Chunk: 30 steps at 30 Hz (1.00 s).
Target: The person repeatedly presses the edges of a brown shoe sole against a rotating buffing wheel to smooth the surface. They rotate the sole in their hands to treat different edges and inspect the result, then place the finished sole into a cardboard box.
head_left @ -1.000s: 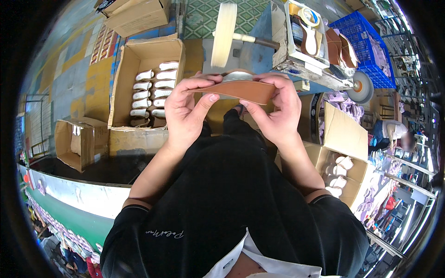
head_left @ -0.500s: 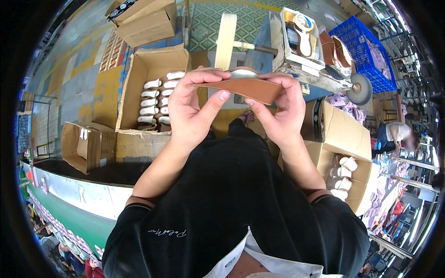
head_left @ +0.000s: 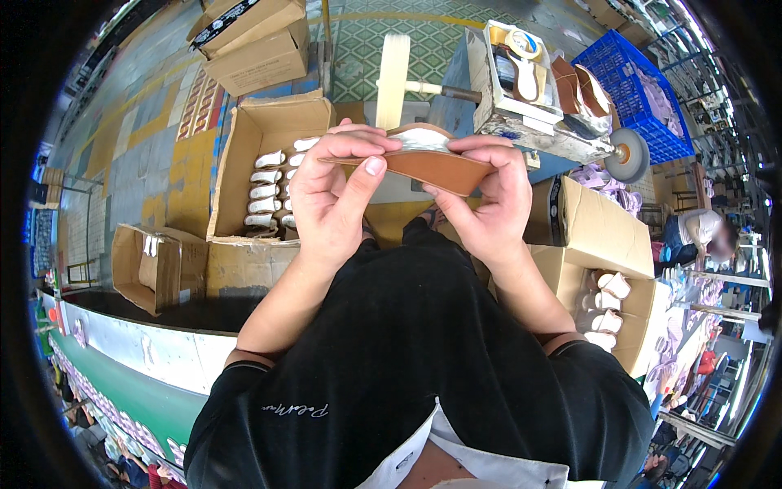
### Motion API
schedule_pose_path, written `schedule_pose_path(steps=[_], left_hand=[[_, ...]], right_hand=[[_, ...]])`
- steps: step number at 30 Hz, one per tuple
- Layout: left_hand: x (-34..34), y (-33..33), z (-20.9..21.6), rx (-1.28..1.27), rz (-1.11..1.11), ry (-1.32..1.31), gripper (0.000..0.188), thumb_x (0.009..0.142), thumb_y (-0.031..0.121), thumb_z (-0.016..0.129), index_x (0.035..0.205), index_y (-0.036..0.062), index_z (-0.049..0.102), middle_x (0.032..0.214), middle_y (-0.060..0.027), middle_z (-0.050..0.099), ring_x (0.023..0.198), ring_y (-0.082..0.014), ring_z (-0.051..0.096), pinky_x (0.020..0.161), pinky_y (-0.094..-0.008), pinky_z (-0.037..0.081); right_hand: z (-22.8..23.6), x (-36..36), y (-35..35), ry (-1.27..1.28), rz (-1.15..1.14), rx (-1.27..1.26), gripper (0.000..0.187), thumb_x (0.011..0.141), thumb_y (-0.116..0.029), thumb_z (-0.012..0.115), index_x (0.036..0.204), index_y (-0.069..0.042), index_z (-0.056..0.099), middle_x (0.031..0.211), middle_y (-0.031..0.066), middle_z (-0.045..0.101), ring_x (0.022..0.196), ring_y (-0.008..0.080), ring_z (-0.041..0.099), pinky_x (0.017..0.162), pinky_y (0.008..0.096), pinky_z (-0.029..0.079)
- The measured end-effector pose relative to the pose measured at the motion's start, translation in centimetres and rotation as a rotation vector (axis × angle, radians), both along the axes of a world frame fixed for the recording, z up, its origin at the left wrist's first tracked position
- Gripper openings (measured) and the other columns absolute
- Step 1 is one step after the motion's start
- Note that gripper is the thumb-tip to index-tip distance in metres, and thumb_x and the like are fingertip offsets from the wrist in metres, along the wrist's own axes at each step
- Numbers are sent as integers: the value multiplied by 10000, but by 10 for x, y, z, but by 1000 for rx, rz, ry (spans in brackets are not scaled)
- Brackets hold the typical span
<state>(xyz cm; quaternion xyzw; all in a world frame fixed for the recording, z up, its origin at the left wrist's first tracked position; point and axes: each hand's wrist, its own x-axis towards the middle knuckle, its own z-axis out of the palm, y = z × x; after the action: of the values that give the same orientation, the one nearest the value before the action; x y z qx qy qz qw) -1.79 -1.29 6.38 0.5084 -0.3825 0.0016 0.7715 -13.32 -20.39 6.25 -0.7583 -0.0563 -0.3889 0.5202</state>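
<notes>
At the far left we have a small cardboard carton (head_left: 193, 265), tilted in view, with pale pieces inside. Just right of it stands a larger cardboard carton (head_left: 281, 114), where we see pale shoe pieces (head_left: 265, 191) set in rows.

Next comes our left hand (head_left: 327, 194), pinching the brown shoe piece (head_left: 436, 169) by its narrow end. The thumb lies on the brown face nearer to us, the fingers reach along the far side, and the pointed tip runs back between them toward the palm. We see a pale wheel (head_left: 393, 81) on a shaft beyond the grip.

The middle of the piece bridges the gap between our hands, bare of fingers, its white curved inner part showing above the brown face. Our right hand (head_left: 498, 196) holds the broad end: fingers over the upper edge, thumb tip just at the lower edge, the end itself nestled toward the palm.

Further right we find a bench (head_left: 570, 140) bearing a white tray (head_left: 521, 106) with a tape roll (head_left: 523, 44) in it, then a grey disc (head_left: 635, 159) near a blue crate (head_left: 615, 65).
</notes>
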Motion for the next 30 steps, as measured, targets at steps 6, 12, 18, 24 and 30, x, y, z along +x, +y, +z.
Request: schedule_pose_path(steps=[6, 12, 18, 24, 30], left_hand=[[3, -2, -26, 107, 13, 257, 156, 1125, 102, 754, 1265, 33, 760, 1267, -122, 801, 1186, -167, 707, 1100, -342, 534], [39, -14, -113, 557, 142, 387, 226, 1097, 133, 822, 1274, -3, 788, 907, 30, 703, 803, -40, 570, 730, -247, 479], [76, -47, -189, 567, 224, 528, 180, 1089, 130, 827, 1170, -29, 809, 814, 47, 664, 738, -41, 537, 680, -252, 454], [122, -76, -225, 765, 252, 542, 240, 1062, 183, 865, 995, -35, 791, 810, 18, 676, 757, -74, 550, 694, -283, 459], [131, -96, -252, 690, 240, 679, 249, 1017, 171, 901, 1004, -62, 815, 778, -29, 715, 702, -92, 570, 663, -317, 484]], right_hand=[[-25, 13, -7, 209, 79, 251, 568, 946, -24, 942, 1381, -2, 577, 1315, 136, 712, 1202, 187, 743, 1003, 354, 647], [-111, 52, -36, 604, 40, 460, 565, 963, -60, 938, 1409, 14, 600, 1285, 109, 728, 1158, 177, 734, 992, 345, 625], [-181, 100, -60, 749, -14, 468, 545, 1003, -61, 899, 1446, 55, 604, 1244, 115, 712, 968, 148, 747, 837, 302, 637], [-215, 134, -77, 843, -56, 693, 545, 1000, -75, 906, 1442, 57, 614, 1157, 100, 731, 877, 137, 720, 779, 301, 606], [-232, 140, -85, 846, -150, 669, 557, 992, -98, 921, 1436, 55, 621, 1195, 109, 737, 924, 135, 738, 798, 289, 632]])
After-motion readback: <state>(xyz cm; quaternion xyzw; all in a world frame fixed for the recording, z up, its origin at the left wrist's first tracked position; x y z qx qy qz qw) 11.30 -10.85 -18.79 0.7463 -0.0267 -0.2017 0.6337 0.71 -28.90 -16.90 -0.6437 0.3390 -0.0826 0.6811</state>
